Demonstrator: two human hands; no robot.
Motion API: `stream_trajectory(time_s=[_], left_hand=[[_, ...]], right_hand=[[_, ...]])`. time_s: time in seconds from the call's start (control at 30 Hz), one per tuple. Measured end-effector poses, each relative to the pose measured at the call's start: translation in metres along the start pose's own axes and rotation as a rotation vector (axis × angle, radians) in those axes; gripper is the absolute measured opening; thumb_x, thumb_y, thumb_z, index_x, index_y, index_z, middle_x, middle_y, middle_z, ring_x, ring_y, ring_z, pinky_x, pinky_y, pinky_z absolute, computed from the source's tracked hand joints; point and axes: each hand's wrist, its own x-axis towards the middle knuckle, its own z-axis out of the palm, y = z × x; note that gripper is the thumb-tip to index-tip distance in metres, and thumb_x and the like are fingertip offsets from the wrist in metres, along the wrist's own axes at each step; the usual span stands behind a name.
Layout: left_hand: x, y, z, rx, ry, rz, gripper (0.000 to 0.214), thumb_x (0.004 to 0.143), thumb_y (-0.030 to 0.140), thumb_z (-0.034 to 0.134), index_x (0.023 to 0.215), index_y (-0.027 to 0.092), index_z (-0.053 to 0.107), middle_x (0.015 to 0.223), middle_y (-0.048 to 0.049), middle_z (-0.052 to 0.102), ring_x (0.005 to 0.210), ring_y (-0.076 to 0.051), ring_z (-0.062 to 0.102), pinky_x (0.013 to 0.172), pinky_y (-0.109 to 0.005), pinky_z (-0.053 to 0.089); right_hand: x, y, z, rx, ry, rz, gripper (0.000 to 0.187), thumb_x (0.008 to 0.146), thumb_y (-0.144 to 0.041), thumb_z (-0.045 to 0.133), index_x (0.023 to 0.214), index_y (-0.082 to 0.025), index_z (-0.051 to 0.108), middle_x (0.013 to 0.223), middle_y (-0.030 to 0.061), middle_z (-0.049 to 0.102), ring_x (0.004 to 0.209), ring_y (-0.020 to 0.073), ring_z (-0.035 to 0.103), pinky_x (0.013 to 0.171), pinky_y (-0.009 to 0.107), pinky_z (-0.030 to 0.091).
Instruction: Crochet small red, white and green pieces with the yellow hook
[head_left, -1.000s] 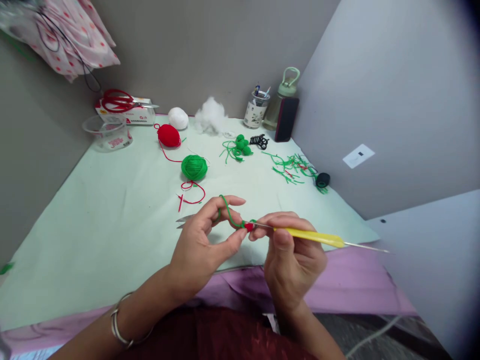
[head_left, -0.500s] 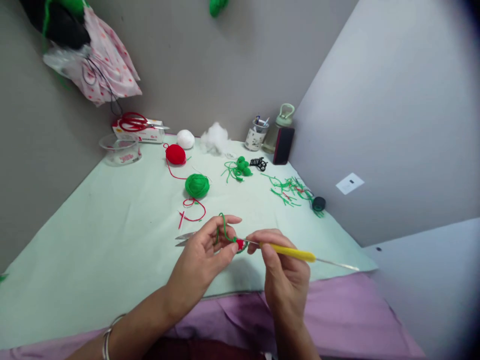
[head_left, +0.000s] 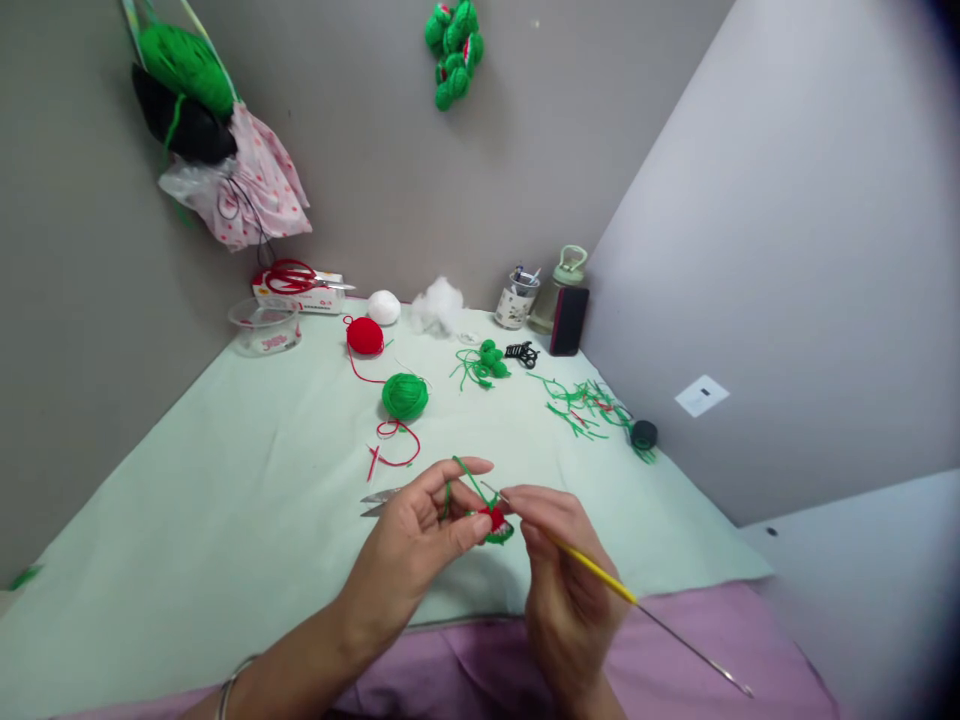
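Observation:
Between the thumb and fingers of my left hand [head_left: 424,530] is a small crochet piece [head_left: 498,524], red inside with a green and white edge. Green yarn [head_left: 471,478] runs from it up over my raised left index finger. My right hand [head_left: 566,565] grips a crochet hook [head_left: 596,569] by its yellow handle; the thin metal tip lies just above the piece by the yarn. The hook's other metal end points down to the right. Scissor blades [head_left: 379,502] stick out from behind my left hand on the table.
Behind my hands lie a green yarn ball [head_left: 405,397], a red yarn ball [head_left: 365,336] and a pink-and-white stick [head_left: 373,463]. Green yarn scraps [head_left: 581,408] and a black roll [head_left: 643,434] are at the right. A phone [head_left: 569,321] leans by a bottle [head_left: 546,305] at the back.
The view has tilted up, showing more of the hanging green pieces. My right hand has turned the hook more steeply, its tip now above the crochet piece, which shows more of itself.

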Motion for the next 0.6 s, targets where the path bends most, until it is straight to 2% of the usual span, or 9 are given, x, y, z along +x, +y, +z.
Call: stream_trajectory(time_s=[0.1,0.2,0.4,0.6], left_hand=[[-0.0006,0.0008,0.0001,0.011,-0.002,-0.018,0.043,0.084,0.036,0.088,0.123,0.025,0.074,0.086,0.001,0.066,0.086,-0.015,0.065,0.085,-0.029,0.051],[-0.0005,0.002,-0.0001,0.016,0.005,-0.012,0.042,0.085,0.035,0.087,0.124,0.027,0.074,0.087,0.0013,0.067,0.087,-0.015,0.065,0.088,-0.029,0.051],[-0.0003,0.0009,-0.0017,0.054,0.023,-0.004,0.039,0.084,0.033,0.086,0.121,0.026,0.077,0.091,-0.0006,0.067,0.09,-0.017,0.063,0.092,-0.031,0.051],[0.0,-0.0017,-0.0026,0.06,0.033,-0.011,0.037,0.085,0.032,0.086,0.12,0.026,0.077,0.099,-0.0031,0.069,0.097,-0.018,0.063,0.093,-0.031,0.054]], right_hand=[[0.0017,0.0014,-0.0002,-0.004,0.015,0.046,0.031,0.099,-0.007,0.059,0.109,-0.029,0.079,0.092,0.0028,0.077,0.088,0.0186,0.073,0.076,0.032,0.06],[0.0021,0.0029,0.0001,0.045,0.007,0.091,0.029,0.1,-0.009,0.058,0.108,-0.028,0.079,0.088,0.0028,0.076,0.086,0.019,0.071,0.076,0.033,0.06],[-0.0009,0.0045,0.0012,0.136,0.033,0.207,0.023,0.101,-0.014,0.06,0.104,-0.027,0.079,0.093,0.003,0.076,0.081,0.0169,0.072,0.071,0.031,0.061],[-0.0049,0.006,0.0002,0.203,0.043,0.276,0.02,0.101,-0.017,0.062,0.103,-0.027,0.08,0.094,0.0035,0.077,0.085,0.0178,0.072,0.072,0.031,0.062]])
